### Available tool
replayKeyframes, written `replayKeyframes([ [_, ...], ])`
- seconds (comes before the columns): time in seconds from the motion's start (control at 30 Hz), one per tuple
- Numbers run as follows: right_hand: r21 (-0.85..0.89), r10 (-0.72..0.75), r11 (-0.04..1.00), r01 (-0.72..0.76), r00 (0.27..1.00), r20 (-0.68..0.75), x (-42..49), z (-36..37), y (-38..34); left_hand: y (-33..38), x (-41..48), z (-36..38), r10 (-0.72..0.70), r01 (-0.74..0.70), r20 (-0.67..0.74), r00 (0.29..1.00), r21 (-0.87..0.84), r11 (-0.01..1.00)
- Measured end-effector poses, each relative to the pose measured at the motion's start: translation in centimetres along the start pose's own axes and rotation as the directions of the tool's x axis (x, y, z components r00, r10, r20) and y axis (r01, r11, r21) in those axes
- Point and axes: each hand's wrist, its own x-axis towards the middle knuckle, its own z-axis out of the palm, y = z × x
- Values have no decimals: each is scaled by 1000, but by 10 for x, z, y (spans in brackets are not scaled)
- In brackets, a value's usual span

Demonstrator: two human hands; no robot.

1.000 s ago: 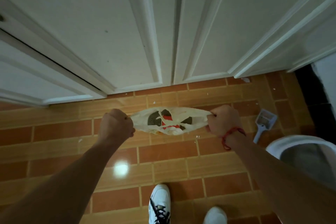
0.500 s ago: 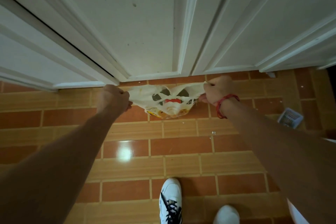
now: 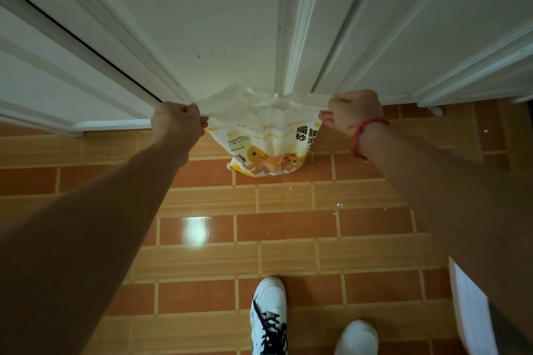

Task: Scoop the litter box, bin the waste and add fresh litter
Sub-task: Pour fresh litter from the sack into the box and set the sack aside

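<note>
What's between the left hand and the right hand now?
In the head view, the cat litter bag: the left hand and right hand each grip one end of its top edge.

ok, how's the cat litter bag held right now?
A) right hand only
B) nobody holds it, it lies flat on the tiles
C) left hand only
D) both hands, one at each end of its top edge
D: the left hand and the right hand each grip one end of the top of the litter bag, which is stretched between them in front of the white door.
</note>
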Motion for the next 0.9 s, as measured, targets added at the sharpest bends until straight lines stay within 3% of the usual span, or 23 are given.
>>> replayKeyframes([
  [0.13, 74, 18, 997, -26, 994, 107, -2, -1, 3, -4, -11, 0, 56, -57, 78, 995, 12, 998],
  [0.27, -4, -41, 999, 41, 992, 123, -8, -8, 13, -15, -15, -6, 115, -120, 95, 989, 54, 991],
  [0.5, -115, -96, 987, 112, 986, 137, -33, -34, 35, -43, -47, 1, 130, -185, 170, 977, 360, 915],
  [0.63, -222, -111, 965, 137, 986, 125, -52, -66, 60, -50, -86, 18, 188, -303, 274, 943, 479, 824],
  [0.9, -294, -25, 955, 49, 996, 82, -103, -157, 125, -50, -173, 76, 261, -482, 464, 847, 460, 746],
])
